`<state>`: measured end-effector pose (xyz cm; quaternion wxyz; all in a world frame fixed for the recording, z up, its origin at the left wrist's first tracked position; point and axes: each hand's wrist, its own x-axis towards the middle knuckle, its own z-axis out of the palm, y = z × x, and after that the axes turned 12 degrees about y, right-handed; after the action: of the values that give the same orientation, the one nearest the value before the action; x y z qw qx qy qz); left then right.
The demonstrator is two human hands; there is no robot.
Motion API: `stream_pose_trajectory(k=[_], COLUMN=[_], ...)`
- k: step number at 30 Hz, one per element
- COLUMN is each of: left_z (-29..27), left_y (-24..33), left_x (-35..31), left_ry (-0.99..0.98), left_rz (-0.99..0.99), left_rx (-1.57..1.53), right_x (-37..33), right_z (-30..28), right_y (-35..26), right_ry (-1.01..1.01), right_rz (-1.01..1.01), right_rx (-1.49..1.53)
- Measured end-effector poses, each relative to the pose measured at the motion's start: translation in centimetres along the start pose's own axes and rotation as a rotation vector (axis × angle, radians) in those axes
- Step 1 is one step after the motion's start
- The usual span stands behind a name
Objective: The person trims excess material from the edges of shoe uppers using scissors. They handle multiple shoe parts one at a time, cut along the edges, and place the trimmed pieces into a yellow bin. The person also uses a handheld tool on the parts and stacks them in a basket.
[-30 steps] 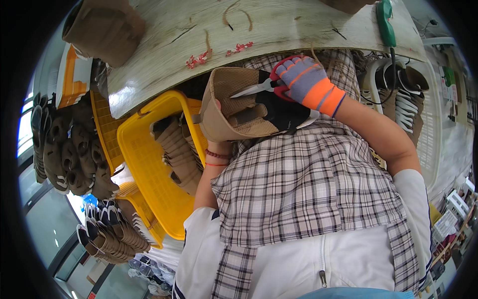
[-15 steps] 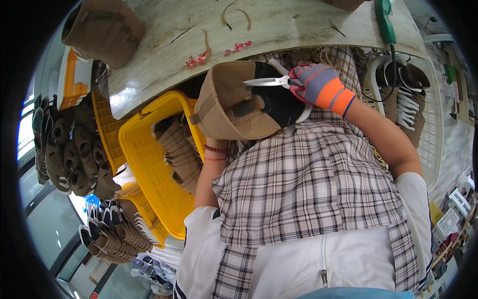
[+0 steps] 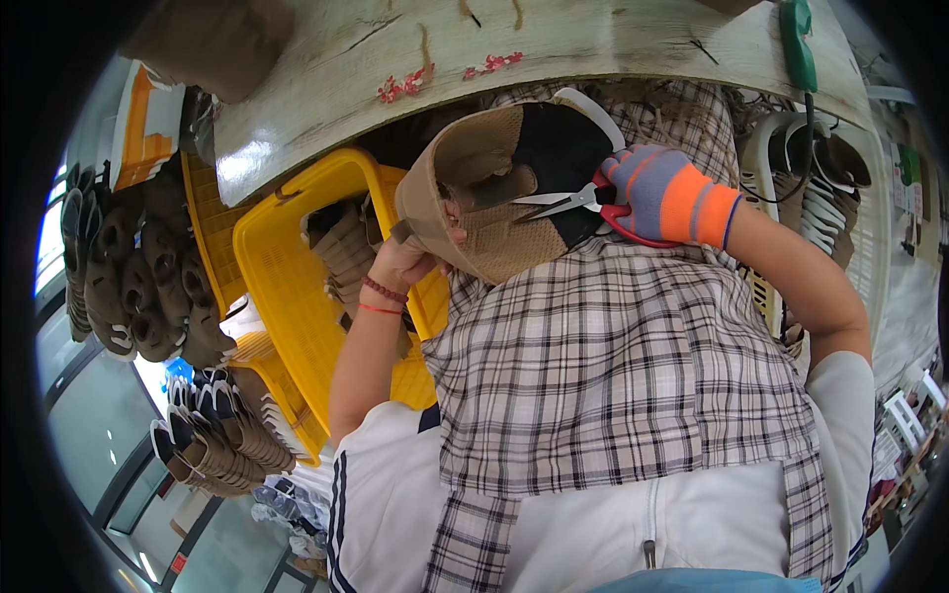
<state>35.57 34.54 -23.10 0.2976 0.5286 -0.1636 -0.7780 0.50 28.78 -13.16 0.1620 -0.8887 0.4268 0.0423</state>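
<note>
A tan fabric shoe upper [image 3: 423, 203] with a mesh lining, a dark inside and a white edge lies tilted over my lap, its opening toward me. My bare left hand [image 3: 403, 261] grips the near left side of its rim, fingertips showing inside. My right hand [image 3: 657, 193], in a grey and orange glove, is closed round the red handles of a pair of scissors [image 3: 585, 199]. The scissor blades are slightly apart and point left into the upper's opening. Whether they touch a thread or the lining, I cannot tell.
Ahead stands a pale worktable [image 3: 336, 109] with red-and-white scraps [image 3: 403, 87] and a green-handled tool [image 3: 797, 44]. A yellow basket [image 3: 287, 326] of tan uppers sits at left. More brown footwear [image 3: 138, 287] is stacked beyond it, and a white basket [image 3: 870, 247] stands at right.
The scissors have swung lower, and their blades have parted. My left hand has shifted left and its fingers now show inside the rim. The upper has turned a little.
</note>
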Motion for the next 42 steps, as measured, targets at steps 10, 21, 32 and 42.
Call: stream_pose_trajectory(k=[10, 21, 32, 42], left_z=[1.1, 1.0, 1.0, 2.8], left_y=[-0.2, -1.4, -1.6, -1.4], left_x=[-1.3, -1.4, -1.0, -1.1], left_ry=[0.072, 0.194, 0.213, 0.243], left_rz=[0.043, 0.056, 0.027, 0.016], left_rx=[-0.026, -0.207, -0.194, -0.277], right_x=[1.5, 3.3, 3.2, 4.7], right_z=[0.1, -0.2, 0.0, -1.0], right_y=[-1.3, -3.8, -1.3, -2.6], right_ry=[-0.010, 0.185, 0.009, -0.163], right_rz=[-0.044, -0.070, 0.120, 0.017], right_rx=[-0.030, -0.159, -0.012, 0.045])
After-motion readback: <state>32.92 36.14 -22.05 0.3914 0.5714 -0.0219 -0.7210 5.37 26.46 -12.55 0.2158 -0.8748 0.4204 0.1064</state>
